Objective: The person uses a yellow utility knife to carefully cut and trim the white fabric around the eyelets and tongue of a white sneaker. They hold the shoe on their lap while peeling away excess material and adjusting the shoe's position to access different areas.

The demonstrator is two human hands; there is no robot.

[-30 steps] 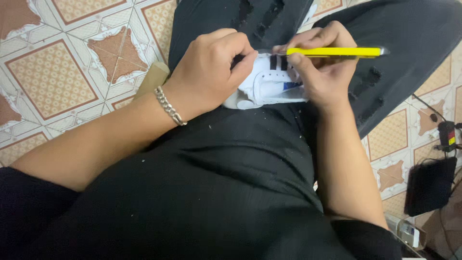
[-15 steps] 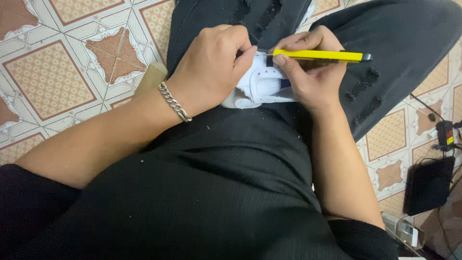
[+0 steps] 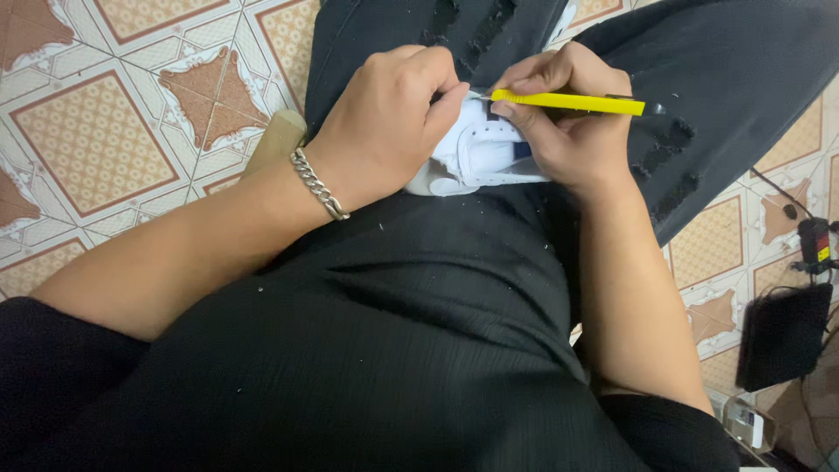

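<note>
On the lap, far from the camera and near the middle of the view: a small white shoe (image 3: 476, 157), resting on black trousers (image 3: 489, 280) and pinned between both hands. Left hand (image 3: 389, 122) curled down over the shoe's left end, fingers folded tight, thumb pressed against its upper side — a firm closed grip on the shoe. Silver chain bracelet (image 3: 319, 183) around that wrist. Right hand (image 3: 568, 131) just right of the shoe, closed around a yellow craft knife (image 3: 568, 102), pinched between thumb and forefinger like a pen. Knife lying nearly level, dark end sticking out to the right, tip pointing left and meeting the shoe's top edge right beside the left thumb. Blade too small to make out clearly. Dark blue mark visible on the shoe's side near the right fingers.

Tiny pale flecks scattered over the black cloth near the shoe. Ripped slits in the trouser legs, far and right. Left of the wrist, a tan wooden piece (image 3: 275, 140) peeking out at the trouser's edge. Patterned orange-and-white floor tiles (image 3: 96, 131) on the left and far right. Well apart at the right edge — a black flat pouch (image 3: 782, 345) on the tiles with dark cables (image 3: 808, 249) just beyond it.
</note>
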